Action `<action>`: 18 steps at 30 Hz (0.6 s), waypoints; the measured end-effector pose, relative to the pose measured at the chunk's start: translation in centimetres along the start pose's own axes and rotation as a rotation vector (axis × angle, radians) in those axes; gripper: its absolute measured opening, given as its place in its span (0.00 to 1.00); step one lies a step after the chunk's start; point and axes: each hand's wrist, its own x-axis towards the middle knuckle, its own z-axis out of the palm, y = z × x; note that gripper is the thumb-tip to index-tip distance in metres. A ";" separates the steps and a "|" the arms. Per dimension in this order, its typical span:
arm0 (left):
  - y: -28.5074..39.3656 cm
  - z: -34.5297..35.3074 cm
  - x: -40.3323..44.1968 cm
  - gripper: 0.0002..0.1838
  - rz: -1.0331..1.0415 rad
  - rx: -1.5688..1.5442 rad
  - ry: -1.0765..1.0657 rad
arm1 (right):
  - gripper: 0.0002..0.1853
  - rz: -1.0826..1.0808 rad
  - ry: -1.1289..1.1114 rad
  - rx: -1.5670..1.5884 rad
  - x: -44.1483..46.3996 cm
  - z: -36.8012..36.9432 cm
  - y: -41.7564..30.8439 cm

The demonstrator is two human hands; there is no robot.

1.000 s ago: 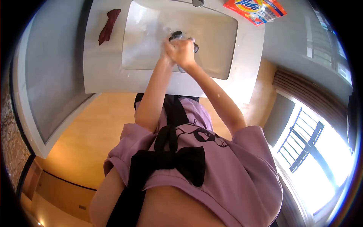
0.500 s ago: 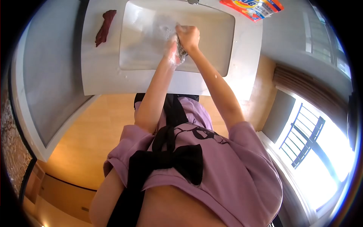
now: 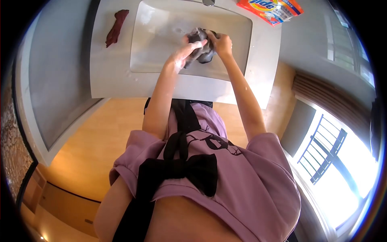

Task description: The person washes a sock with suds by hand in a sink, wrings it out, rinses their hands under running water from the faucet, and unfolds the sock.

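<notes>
Now I see the left hand [image 3: 184,53] and right hand [image 3: 223,43] farther apart than a moment ago — fingers of both clamped on the dark cloth [image 3: 206,56], which is bunched between them over the sink [image 3: 151,48] — leaving more of its fabric exposed to work.

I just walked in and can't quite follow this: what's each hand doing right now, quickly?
Left hand: closed on the dark wet cloth, thumb over it.
Right hand: closed, gripping the same cloth.
</notes>
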 end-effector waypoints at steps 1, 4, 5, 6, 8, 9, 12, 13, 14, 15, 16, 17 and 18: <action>0.4 -0.4 -0.2 0.20 0.005 0.178 0.118 | 0.30 -0.033 -0.020 -0.005 -0.3 -0.2 0.7; 2.1 -1.4 -0.5 0.20 0.216 0.851 0.230 | 0.28 -0.085 -0.149 0.027 -1.1 -0.4 1.2; 2.4 -1.0 -0.9 0.24 0.163 0.982 0.274 | 0.28 -0.199 -0.296 0.322 -1.6 -0.3 1.1; 3.0 -0.4 -1.3 0.24 0.158 0.980 0.274 | 0.29 -0.308 -0.439 0.619 -2.3 -0.2 0.9; 3.4 0.5 -1.7 0.27 0.068 0.974 0.234 | 0.31 -0.288 -0.531 0.674 -2.7 -0.4 0.0; 3.0 1.0 -2.1 0.27 0.314 0.932 0.297 | 0.30 -0.350 -0.579 0.633 -2.5 -0.5 -0.2; 3.2 0.7 -2.3 0.27 0.355 1.083 0.211 | 0.22 -0.380 -0.618 0.625 -1.8 0.1 -0.2; 3.5 0.6 -2.3 0.26 0.262 1.148 0.196 | 0.17 -0.383 -0.629 0.434 -1.4 0.0 -0.2; 3.5 0.3 -2.4 0.26 0.262 1.150 0.198 | 0.13 -0.386 -0.636 0.243 -1.2 0.0 -0.1; 3.4 -0.1 -2.2 0.25 0.227 1.102 0.170 | 0.13 -0.387 -0.636 0.243 -1.2 -0.2 -0.2; 3.2 -0.5 -2.1 0.23 0.192 1.053 0.141 | 0.13 -0.402 -0.596 0.230 -1.3 -0.4 -0.1; 2.4 -1.0 -1.7 0.23 0.192 1.052 0.142 | 0.14 -0.417 -0.555 0.216 -1.2 -0.5 -0.2; 1.1 -1.7 -1.1 0.22 0.231 0.781 0.146 | 0.14 -0.417 -0.555 0.215 -1.2 -0.7 -0.2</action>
